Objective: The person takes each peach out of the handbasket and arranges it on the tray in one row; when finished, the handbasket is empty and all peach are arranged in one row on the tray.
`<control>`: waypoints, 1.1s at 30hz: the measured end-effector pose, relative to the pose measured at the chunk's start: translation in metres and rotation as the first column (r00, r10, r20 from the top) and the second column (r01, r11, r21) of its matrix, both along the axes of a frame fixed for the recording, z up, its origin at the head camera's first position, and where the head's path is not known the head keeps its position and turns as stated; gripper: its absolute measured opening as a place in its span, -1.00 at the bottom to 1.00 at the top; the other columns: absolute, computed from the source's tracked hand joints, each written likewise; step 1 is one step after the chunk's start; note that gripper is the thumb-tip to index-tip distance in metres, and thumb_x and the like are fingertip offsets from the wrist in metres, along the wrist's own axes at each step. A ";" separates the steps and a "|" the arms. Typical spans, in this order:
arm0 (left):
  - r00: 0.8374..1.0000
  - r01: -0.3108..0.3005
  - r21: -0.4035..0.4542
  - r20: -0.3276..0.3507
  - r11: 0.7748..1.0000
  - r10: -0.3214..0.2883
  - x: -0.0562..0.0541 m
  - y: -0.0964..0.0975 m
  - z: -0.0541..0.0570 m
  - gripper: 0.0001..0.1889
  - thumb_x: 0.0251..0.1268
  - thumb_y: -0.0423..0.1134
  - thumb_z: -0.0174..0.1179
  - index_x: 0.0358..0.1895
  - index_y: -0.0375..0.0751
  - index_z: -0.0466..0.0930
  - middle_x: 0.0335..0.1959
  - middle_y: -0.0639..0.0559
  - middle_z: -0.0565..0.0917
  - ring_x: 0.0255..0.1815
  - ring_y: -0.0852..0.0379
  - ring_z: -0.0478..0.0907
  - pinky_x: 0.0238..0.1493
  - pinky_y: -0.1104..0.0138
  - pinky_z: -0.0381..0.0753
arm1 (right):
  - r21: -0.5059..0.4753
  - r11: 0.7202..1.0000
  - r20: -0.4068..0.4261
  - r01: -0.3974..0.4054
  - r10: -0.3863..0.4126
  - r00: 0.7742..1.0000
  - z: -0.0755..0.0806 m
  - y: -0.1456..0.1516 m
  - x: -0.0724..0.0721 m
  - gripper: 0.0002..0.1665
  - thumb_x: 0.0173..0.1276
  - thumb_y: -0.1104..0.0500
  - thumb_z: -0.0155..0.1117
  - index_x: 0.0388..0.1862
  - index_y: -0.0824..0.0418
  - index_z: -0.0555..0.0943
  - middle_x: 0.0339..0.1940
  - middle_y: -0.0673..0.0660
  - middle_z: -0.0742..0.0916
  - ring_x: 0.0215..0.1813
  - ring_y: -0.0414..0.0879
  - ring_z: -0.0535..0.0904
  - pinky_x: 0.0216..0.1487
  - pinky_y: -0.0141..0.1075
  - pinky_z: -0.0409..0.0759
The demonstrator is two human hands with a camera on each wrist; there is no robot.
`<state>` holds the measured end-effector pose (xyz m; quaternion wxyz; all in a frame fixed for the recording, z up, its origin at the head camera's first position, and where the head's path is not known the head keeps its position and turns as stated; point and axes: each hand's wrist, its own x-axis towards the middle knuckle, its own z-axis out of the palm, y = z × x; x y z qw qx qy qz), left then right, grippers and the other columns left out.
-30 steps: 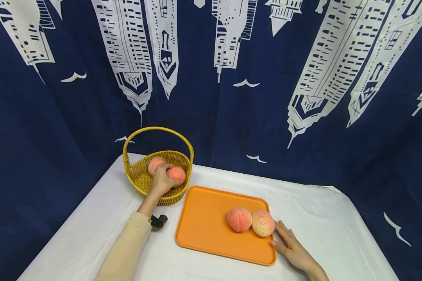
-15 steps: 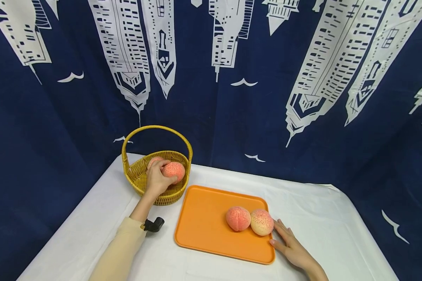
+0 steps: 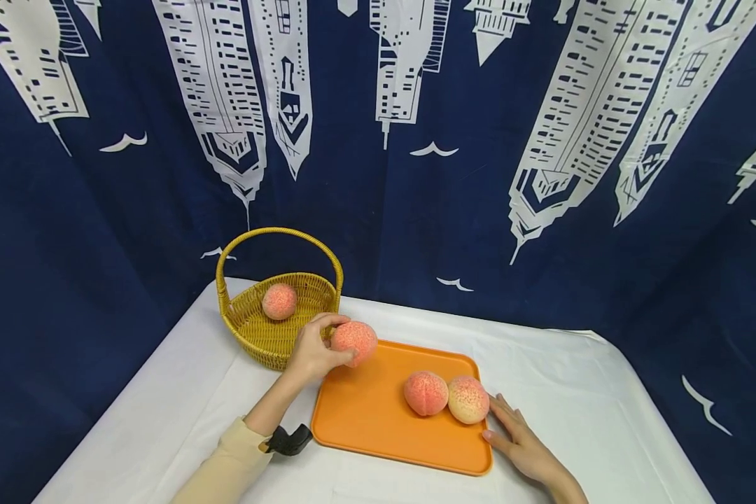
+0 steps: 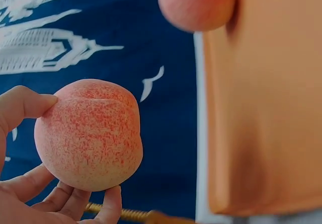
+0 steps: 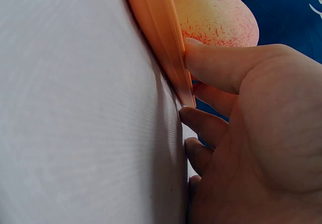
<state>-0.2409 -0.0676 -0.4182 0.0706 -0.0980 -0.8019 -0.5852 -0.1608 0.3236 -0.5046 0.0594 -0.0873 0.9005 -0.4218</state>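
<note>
- Since a second ago, my left hand (image 3: 311,353) has lifted one peach (image 3: 354,339) out of the basket (image 3: 252,329) and carried it to the near-left corner of the orange tray (image 3: 378,420).
- Nearest to me, my right hand (image 3: 519,441) lies flat and relaxed on the desk (image 3: 164,420), its fingers (image 5: 221,68) touching the tray's right edge. It holds nothing.
- My left hand's fingers and thumb curl round the held peach, which hangs just above the tray's rim, not yet set down.
- Bare tray lies to the right of that peach, and my left hand is much the nearer one.
- Two more peaches (image 3: 425,393) sit on the tray, touching each other, next to my right hand.
- Farther back, one peach (image 3: 280,302) is left in the basket.
- I cannot see the gap under the held peach, and the wrist views are too close to show much.
</note>
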 end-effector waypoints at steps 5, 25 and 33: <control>0.999 0.052 -0.042 -0.004 0.998 -0.052 0.004 0.016 -0.015 -0.46 -0.24 -0.44 0.50 -0.01 -0.27 0.65 0.06 -0.13 0.59 -0.05 -0.04 0.54 -0.20 0.34 0.67 | 0.002 1.000 -0.001 0.002 -0.002 1.000 -0.001 0.000 0.000 -0.19 0.39 0.01 0.21 0.50 0.32 0.22 0.54 0.44 0.12 0.59 -0.17 -0.24 0.23 -0.83 -0.49; 0.987 0.161 -0.160 0.017 0.974 -0.160 0.006 0.045 -0.055 -0.45 -0.22 -0.34 0.52 0.01 -0.29 0.63 0.04 -0.16 0.58 -0.09 0.00 0.52 -0.05 0.12 0.59 | 0.008 1.000 -0.005 0.000 0.000 1.000 -0.001 0.000 -0.001 -0.19 0.39 0.01 0.22 0.49 0.34 0.22 0.54 0.44 0.15 0.61 0.14 -0.23 0.28 -0.78 -0.56; 0.988 0.157 -0.174 0.024 0.972 -0.155 0.007 0.046 -0.057 -0.45 -0.20 -0.31 0.53 0.02 -0.26 0.63 0.02 -0.11 0.60 -0.10 0.04 0.53 -0.07 0.22 0.58 | -0.002 1.000 0.018 0.003 -0.003 1.000 0.000 -0.001 -0.002 -0.18 0.39 0.01 0.22 0.50 0.34 0.21 0.55 0.43 0.13 0.55 0.38 -0.22 0.47 -0.47 -0.60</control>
